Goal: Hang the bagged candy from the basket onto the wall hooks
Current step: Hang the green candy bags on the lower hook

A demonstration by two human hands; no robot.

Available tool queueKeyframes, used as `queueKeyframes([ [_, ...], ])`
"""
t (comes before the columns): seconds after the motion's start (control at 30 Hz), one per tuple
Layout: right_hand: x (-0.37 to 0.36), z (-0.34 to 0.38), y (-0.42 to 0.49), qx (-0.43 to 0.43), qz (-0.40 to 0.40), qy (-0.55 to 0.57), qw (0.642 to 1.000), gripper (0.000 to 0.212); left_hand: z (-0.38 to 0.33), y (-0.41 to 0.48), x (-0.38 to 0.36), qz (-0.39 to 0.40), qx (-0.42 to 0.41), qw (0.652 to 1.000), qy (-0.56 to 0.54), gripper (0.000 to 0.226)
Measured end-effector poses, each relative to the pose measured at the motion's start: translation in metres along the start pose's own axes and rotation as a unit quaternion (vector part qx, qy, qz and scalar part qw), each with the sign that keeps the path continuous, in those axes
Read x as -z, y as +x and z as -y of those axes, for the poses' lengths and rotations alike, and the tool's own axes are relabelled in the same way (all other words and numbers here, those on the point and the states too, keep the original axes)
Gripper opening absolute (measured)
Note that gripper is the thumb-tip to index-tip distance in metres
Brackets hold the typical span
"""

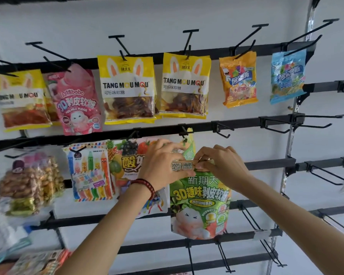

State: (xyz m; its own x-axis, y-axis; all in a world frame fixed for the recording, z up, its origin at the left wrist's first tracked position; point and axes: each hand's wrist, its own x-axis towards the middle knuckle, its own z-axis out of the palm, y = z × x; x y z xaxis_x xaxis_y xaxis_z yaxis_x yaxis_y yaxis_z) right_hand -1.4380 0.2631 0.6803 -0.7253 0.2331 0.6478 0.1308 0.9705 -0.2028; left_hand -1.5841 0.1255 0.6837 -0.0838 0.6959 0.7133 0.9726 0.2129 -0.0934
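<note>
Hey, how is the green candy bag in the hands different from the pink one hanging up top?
The green bag is pinched at its top by the left hand and right hand; the pink bag hangs free on a hook. The green bag is held below the second rail, the pink bag under the top rail, further left. Both show a white cartoon face and 3D lettering.

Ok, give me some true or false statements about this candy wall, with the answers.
1. The left hand and right hand both grip the green bag by its top. True.
2. The bracelet is on the right wrist. False: it is on the left wrist.
3. The blue bag hangs furthest right in the top row. True.
4. The orange bag hangs left of the pink bag. False: it hangs to the right of it.
</note>
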Motion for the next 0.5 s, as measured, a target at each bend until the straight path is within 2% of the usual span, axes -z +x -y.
queueKeyframes([
  [0.2,0.003,0.015,0.008,0.007,0.016,0.008,1.000,0.012,0.014,-0.019,0.009,-0.042,0.073,0.996,0.011,0.055],
  [0.37,0.001,0.020,0.010,-0.021,0.012,0.047,0.999,0.013,0.009,-0.022,0.024,0.001,0.135,0.989,-0.065,0.047],
  [0.5,0.000,0.016,0.015,-0.044,-0.011,0.081,0.996,0.012,0.002,-0.017,0.025,-0.002,0.187,0.976,-0.107,0.048],
])
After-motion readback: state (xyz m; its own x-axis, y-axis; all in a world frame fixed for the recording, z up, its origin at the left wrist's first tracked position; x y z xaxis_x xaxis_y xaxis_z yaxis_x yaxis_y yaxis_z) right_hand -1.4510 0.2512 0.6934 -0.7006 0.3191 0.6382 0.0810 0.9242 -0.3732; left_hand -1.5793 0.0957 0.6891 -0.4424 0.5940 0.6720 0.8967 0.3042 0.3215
